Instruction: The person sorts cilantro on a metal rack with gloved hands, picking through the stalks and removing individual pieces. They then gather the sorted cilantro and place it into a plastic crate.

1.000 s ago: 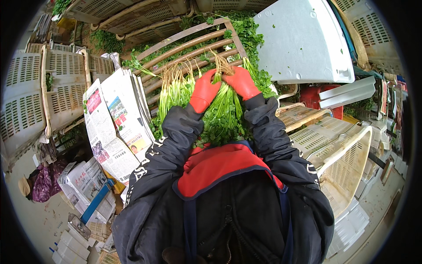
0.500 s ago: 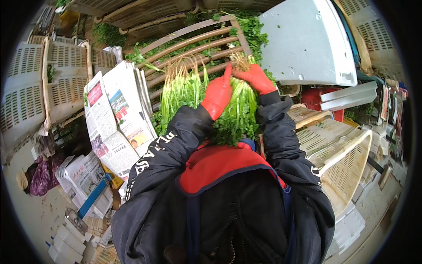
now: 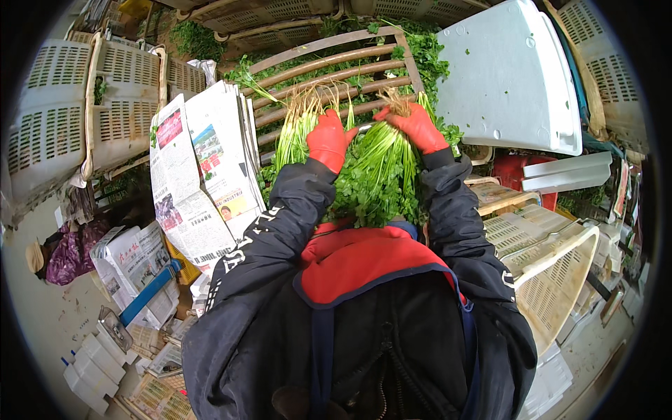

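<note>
My right hand (image 3: 418, 128), in a red rubber glove, is closed round the root end of a bunch of leafy celery (image 3: 381, 155). The bunch's thin green stalks fan down toward my apron, with tangled brown roots above the glove. To the left lies a second pile of celery (image 3: 295, 136), its pale stalks and stringy roots pointing away from me. On this pile's right side rests my left hand (image 3: 329, 142), gloved in red too. Its fingers curl down over some stalks while the thumb sticks out to the right; the fingertips are partly hidden.
A brown slatted rack (image 3: 329, 75) lies beyond the celery, strewn with loose leaves. Stacked newspapers (image 3: 192, 175) are at the left, and a white foam box lid (image 3: 507, 77) is at the right. Plastic crates (image 3: 126, 119) stand around, one tilted crate (image 3: 553, 269) near my right elbow.
My left hand has moved from the right bunch's roots to the left pile, its pointing finger now curled. My right hand keeps its hold on the bunch. The whole view has shifted slightly.
</note>
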Demonstrator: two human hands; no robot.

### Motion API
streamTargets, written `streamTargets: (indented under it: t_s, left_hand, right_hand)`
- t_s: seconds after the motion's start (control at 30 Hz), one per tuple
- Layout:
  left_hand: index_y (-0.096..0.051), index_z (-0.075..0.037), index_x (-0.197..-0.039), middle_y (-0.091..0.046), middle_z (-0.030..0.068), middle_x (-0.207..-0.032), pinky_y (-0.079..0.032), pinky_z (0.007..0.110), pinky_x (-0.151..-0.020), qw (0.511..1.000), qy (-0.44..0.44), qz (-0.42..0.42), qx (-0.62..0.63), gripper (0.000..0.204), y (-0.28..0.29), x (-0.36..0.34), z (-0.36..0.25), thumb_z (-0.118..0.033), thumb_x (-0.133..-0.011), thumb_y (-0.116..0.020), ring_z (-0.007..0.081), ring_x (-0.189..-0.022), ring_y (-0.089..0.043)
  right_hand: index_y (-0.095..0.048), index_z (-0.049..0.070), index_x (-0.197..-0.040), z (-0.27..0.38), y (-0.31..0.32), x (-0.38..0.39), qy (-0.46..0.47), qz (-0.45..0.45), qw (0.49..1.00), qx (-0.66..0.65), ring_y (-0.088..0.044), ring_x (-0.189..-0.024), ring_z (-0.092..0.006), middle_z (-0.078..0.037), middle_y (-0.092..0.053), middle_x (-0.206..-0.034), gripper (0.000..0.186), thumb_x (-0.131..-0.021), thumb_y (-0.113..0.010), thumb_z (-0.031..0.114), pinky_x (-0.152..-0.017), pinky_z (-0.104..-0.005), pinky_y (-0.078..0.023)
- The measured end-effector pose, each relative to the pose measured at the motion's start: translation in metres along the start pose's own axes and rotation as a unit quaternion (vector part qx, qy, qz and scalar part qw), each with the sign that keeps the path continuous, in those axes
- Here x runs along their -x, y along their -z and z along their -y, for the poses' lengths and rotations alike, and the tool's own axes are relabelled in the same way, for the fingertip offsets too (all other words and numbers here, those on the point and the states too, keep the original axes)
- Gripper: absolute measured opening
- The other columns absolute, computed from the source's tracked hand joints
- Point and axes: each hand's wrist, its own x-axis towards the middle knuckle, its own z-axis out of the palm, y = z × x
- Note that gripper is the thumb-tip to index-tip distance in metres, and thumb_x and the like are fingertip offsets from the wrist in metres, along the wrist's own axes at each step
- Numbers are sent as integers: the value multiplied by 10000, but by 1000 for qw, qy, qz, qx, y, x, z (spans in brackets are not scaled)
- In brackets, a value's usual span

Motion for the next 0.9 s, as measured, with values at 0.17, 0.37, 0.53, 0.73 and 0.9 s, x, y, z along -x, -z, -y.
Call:
streamTargets:
  t_s: [0.17,0.37,0.53,0.73,0.9]
  left_hand:
    - [-532,-55,-1087,-641,177,-853,-487,473,-617,997,40,39,51,453,-15,-12,14,-347,-776,-685,383,-726,-625]
    - [-577,-125,-1119,-669,148,-927,-501,443,-691,971,15,-8,239,349,9,2,5,-257,-805,-655,368,-818,-636]
    - [-578,-117,-1172,-665,129,-992,-518,402,-712,965,-94,-45,239,385,17,10,-6,-203,-806,-659,343,-854,-643]
    - [-621,-62,-1113,-669,101,-933,-501,341,-665,904,61,123,404,328,57,9,-5,-205,-822,-663,283,-706,-628]
    - [-622,-28,-1115,-649,140,-812,-472,328,-744,923,-7,64,379,299,36,4,-5,-217,-884,-603,186,-760,-600]
  right_hand:
    - [-703,27,-913,17,4,-2,-39,94,993,54,-596,-863,-140,-33,-680,-873,223,-833,-592,204,-817,-286,-446]
    - [-699,28,-999,-14,6,-42,-68,83,994,7,-580,-848,-164,-68,-675,-918,361,-744,-704,283,-801,-316,-442]
    - [-690,20,-1001,-3,-13,-55,-53,149,987,-12,-582,-849,-157,-61,-672,-921,359,-749,-725,273,-801,-323,-444]
    - [-696,23,-948,-7,-12,-40,-88,77,993,21,-574,-796,-133,-37,-664,-869,251,-789,-686,218,-750,-291,-447]
    - [-700,27,-925,-5,-14,-30,-68,81,994,-24,-577,-817,-135,-37,-669,-873,218,-791,-680,198,-763,-284,-446]
